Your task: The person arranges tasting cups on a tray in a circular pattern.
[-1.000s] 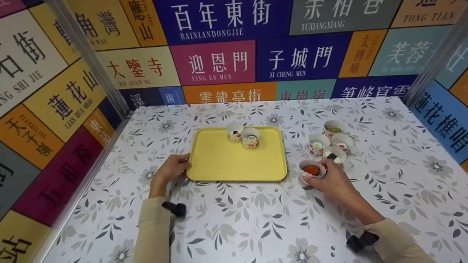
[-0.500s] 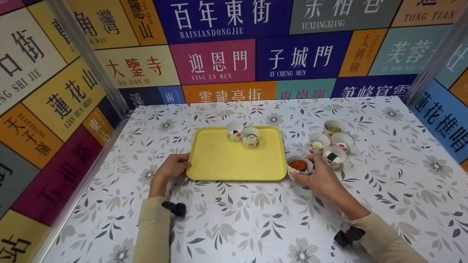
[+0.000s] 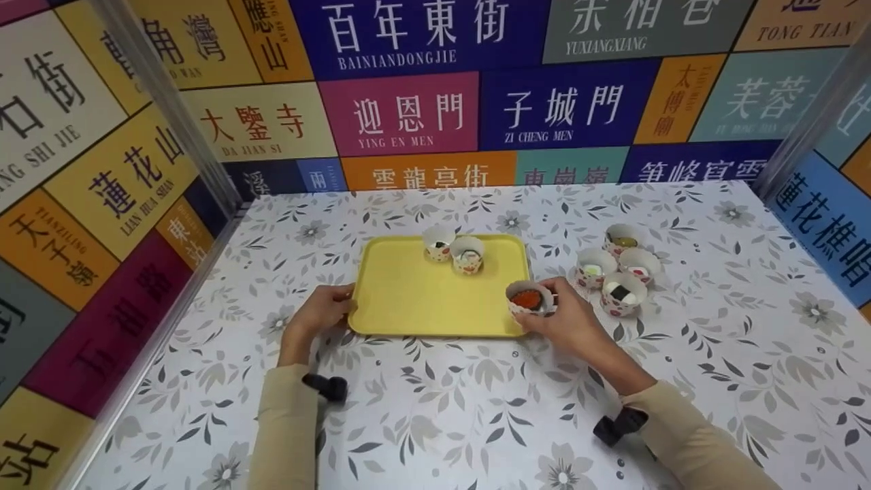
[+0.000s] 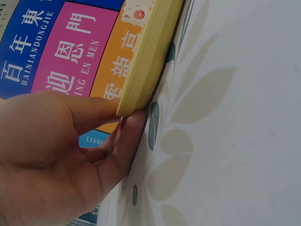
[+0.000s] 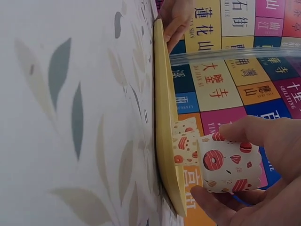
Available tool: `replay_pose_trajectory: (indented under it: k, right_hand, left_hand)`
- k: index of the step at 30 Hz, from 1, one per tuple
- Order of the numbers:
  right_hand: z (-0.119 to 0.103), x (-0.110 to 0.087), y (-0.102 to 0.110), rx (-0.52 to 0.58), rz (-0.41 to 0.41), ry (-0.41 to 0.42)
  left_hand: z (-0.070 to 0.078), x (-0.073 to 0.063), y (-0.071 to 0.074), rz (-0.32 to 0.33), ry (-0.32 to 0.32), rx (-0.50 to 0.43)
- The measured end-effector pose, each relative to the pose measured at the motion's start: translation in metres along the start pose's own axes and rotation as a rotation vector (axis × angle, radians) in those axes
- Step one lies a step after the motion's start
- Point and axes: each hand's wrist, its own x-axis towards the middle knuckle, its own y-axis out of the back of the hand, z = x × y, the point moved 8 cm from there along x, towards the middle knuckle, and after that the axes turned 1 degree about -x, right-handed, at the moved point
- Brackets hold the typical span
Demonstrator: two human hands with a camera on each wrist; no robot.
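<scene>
My right hand (image 3: pixel 571 320) grips a patterned paper cup (image 5: pixel 230 162) with an orange-red piece of food (image 3: pixel 527 299) in it. In the right wrist view this cup is held just above the right end of the yellow tray (image 3: pixel 435 299). My left hand (image 3: pixel 318 316) pinches the tray's left rim between thumb and fingers, as the left wrist view (image 4: pixel 141 75) shows up close. Two more paper cups stand at the tray's back edge: one (image 3: pixel 437 245) with something dark inside, the other (image 3: pixel 468 256) with a pale filling.
Right of the tray, several paper cups stand close together on the table: one with a green piece (image 3: pixel 621 239), one with a white and black piece (image 3: pixel 621 296), two with pale pieces. A floral cloth (image 3: pixel 408 408) covers the table. Sign-covered walls (image 3: pixel 401 112) rise behind and at the sides.
My right hand has carried the cup with the orange-red food leftward, from beside the other cups to over the tray's right end. The left hand stays at the tray's rim.
</scene>
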Motion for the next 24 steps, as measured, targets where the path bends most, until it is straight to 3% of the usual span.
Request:
replay_pose_trajectory:
  k: [7, 16, 24]
  right_hand:
    - [-0.004, 0.018, -0.017, 0.067, -0.038, -0.008]
    - [-0.010, 0.034, -0.030, 0.111, -0.007, -0.022]
    - [-0.020, 0.043, -0.044, 0.119, -0.012, -0.030]
  left_hand:
    - [0.001, 0.000, 0.001, 0.003, 0.006, 0.023]
    - [0.000, 0.001, 0.002, 0.016, 0.033, 0.050]
    - [0.000, -0.001, 0.001, 0.006, 0.019, 0.010]
